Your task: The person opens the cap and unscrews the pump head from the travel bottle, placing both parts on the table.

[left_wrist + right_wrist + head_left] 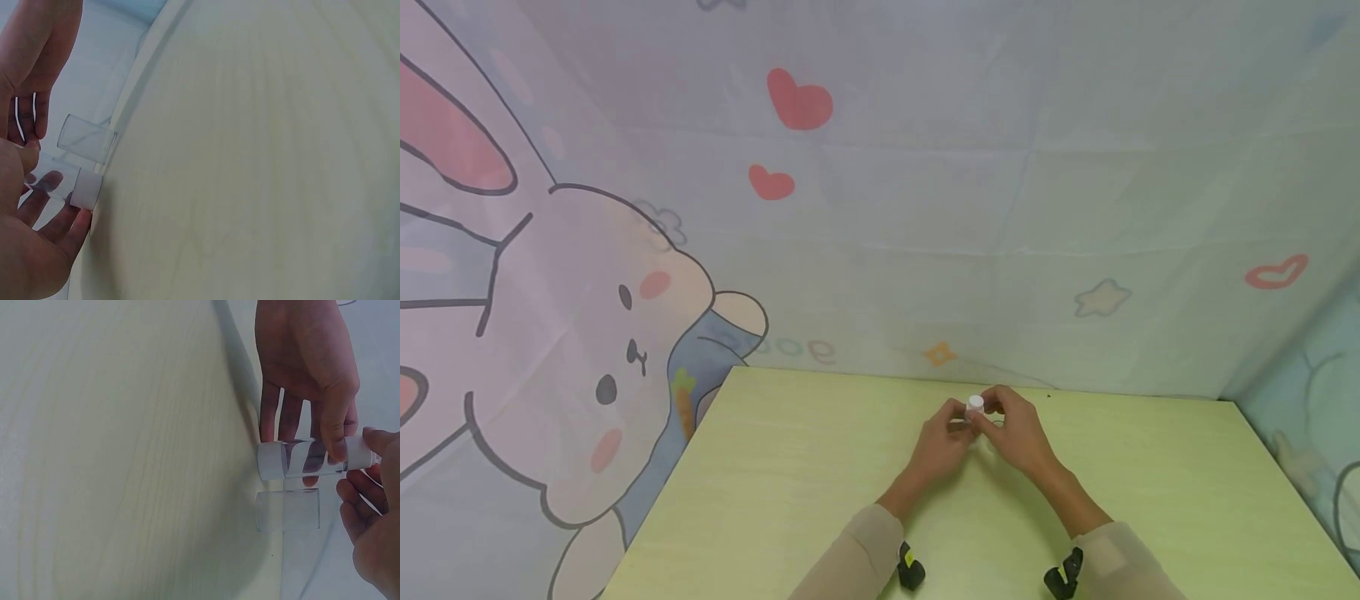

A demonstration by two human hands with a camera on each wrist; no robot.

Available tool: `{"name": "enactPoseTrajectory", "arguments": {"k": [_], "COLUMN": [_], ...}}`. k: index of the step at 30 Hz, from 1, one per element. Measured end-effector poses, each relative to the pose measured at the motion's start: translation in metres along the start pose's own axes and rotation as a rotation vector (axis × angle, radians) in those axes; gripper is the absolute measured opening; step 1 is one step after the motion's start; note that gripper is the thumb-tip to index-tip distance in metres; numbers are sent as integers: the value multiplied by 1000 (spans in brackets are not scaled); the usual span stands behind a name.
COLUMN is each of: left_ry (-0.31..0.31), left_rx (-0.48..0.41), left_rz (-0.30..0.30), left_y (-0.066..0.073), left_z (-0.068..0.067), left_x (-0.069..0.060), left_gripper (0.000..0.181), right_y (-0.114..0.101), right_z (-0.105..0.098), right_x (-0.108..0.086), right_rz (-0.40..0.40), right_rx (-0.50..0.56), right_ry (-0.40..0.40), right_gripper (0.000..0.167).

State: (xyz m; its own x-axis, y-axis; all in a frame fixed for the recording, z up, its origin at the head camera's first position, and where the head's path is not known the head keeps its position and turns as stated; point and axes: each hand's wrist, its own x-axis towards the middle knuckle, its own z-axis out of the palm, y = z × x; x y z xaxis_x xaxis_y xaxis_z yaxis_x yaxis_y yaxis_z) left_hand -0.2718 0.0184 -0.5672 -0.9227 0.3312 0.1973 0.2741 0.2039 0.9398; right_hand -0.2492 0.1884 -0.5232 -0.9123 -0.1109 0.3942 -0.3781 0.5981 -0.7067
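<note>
A clear cylindrical bottle [312,456] with a white base and a white top [975,402] stands upright, its base at the tabletop. My left hand [945,440] grips the clear body, thumb on the near side and fingers round behind. My right hand [1018,433] pinches the white top between thumb and fingers. In the left wrist view, my left hand [31,244] covers part of the bottle [87,187], while my right hand [40,56] is at its upper end. Just to the right of the bottle, a clear open cylinder [287,510] rests on the table, apart from both hands.
The pale wood-grain table [790,467] reaches back to a printed cloth backdrop [910,208] with hearts and a rabbit. Another cloth wall [1315,400] borders the right side. Black wrist devices [912,573] sit at both sleeves.
</note>
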Motion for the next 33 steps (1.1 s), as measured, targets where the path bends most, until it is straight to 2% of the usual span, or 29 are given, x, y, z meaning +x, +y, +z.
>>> {"name": "enactPoseTrajectory", "arguments": {"k": [16,24,33], "left_ry": [-7,-6,-15], "left_rx": [-37,-17,-10], "left_rz": [15,38,2], "left_y": [3,1,1], "left_z": [-1,-2,-2], "left_x": [0,0,-2], "left_gripper": [18,17,15], "right_y": [-5,-3,-3], "right_z": [-5,-4,-3], "right_x": [2,1,-1], "right_rz": [-30,-73,-47], "right_rx": [-14,-30,-7], "right_ry": [-16,-5,-7], "right_gripper": [27,25,33]}}
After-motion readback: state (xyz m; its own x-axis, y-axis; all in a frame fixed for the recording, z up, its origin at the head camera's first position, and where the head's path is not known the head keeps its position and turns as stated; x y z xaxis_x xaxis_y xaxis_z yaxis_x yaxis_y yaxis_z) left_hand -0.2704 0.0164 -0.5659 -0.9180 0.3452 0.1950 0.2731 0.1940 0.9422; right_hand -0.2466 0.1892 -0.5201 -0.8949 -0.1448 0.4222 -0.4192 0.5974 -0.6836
